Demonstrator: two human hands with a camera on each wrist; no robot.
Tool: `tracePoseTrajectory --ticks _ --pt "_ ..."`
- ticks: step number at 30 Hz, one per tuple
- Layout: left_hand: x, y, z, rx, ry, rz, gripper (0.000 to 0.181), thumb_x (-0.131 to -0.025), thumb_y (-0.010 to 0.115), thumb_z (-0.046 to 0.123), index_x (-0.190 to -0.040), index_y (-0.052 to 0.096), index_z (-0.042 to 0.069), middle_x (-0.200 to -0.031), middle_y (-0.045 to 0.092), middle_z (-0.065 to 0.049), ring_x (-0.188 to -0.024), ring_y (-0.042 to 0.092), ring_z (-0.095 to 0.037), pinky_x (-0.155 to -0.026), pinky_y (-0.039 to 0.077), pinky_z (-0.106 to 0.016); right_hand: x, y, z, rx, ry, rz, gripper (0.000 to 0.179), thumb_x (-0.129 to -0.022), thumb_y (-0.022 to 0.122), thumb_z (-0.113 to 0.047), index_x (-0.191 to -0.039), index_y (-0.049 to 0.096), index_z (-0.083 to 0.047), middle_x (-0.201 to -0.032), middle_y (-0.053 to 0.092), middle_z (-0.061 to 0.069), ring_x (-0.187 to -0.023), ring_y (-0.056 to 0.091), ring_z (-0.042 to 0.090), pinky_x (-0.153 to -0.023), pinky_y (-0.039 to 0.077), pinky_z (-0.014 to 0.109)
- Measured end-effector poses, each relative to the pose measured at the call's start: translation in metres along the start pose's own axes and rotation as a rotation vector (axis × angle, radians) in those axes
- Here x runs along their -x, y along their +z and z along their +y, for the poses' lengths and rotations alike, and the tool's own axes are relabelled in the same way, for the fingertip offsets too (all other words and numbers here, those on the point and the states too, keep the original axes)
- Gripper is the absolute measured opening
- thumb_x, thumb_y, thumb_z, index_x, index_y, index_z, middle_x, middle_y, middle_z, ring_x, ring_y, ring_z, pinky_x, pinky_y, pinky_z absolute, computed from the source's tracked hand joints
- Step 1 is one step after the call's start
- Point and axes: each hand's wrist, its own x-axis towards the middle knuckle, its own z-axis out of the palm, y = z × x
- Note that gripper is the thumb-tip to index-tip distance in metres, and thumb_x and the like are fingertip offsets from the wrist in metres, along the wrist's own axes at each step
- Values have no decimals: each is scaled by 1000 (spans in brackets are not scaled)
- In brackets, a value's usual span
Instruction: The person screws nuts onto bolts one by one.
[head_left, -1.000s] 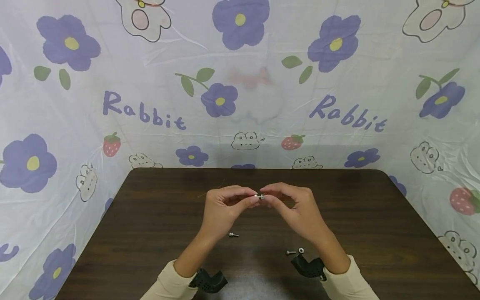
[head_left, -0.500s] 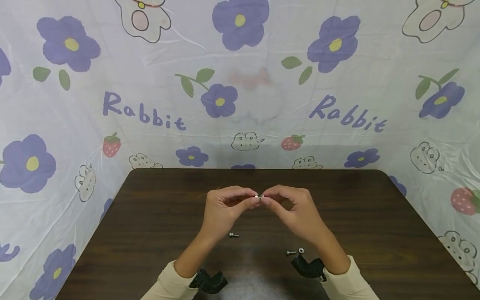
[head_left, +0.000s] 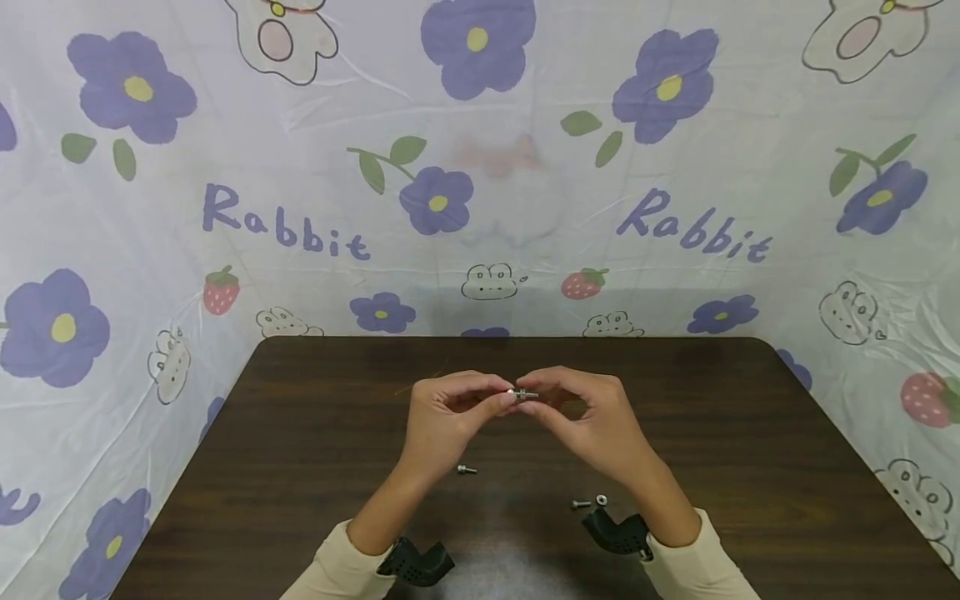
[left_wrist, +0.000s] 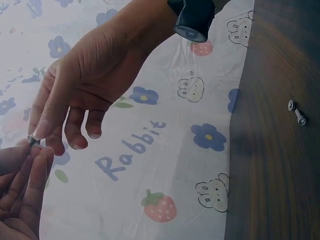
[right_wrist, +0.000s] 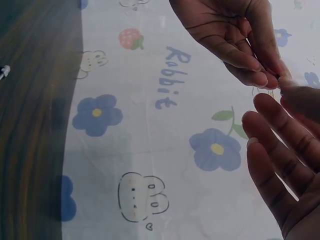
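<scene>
Above the dark table, both hands meet at a small silver screw (head_left: 533, 395) that lies level in the head view. My left hand (head_left: 442, 421) pinches its head end between thumb and index finger. My right hand (head_left: 600, 417) has its thumb and index fingertips at a small nut-like ring (head_left: 522, 393) on the shank, whose bare end points right. In the left wrist view the fingertips hide most of the screw (left_wrist: 33, 140). The other fingers of the right hand (right_wrist: 290, 145) are spread loosely in the right wrist view.
On the brown table (head_left: 337, 500) a second screw (head_left: 467, 470) lies near the left forearm. Another screw (head_left: 581, 504) and a small ring (head_left: 602, 500) lie beside the right wrist's black camera mount (head_left: 617, 533). A printed cloth (head_left: 525, 208) hangs behind the table.
The right fingertips have shifted a little left along the screw and the shank's end now shows past them. The left hand holds its place; the table's parts have not moved.
</scene>
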Motion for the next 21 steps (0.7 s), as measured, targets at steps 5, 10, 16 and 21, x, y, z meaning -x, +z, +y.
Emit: tracePoseTrajectory --ticks 5,10,16,21 --pt "1 -1 1 2 4 -5 9 -89 76 0 -98 77 -2 -91 75 -13 -78 75 -25 -70 63 -41 -1 0 0 -10 -4 -4 27 -85 79 5 -107 75 -10 -97 76 -1 -74 71 15 -62 59 27" --pt "1 0 1 8 10 -6 9 -89 76 1 -98 77 -2 -91 75 -13 -77 75 -25 -69 63 -42 -2 1 0 -9 8 -16 24 -88 76 5 -105 75 -11 -95 75 -2 -74 71 14 -61 59 27" --pt "0 0 1 -7 11 -1 8 -89 77 0 -97 78 0 -89 75 -12 -75 74 -24 -67 63 -41 0 4 0 -16 42 -32 20 -95 66 6 -98 75 -11 -86 74 -1 -74 71 12 -65 61 28" --pt "-1 0 1 -3 8 2 8 -88 77 0 -96 78 -1 -89 75 -12 -75 74 -26 -67 63 -41 0 2 -1 10 57 -13 18 -96 65 4 -98 74 -12 -82 74 -2 -71 70 12 -65 59 26"
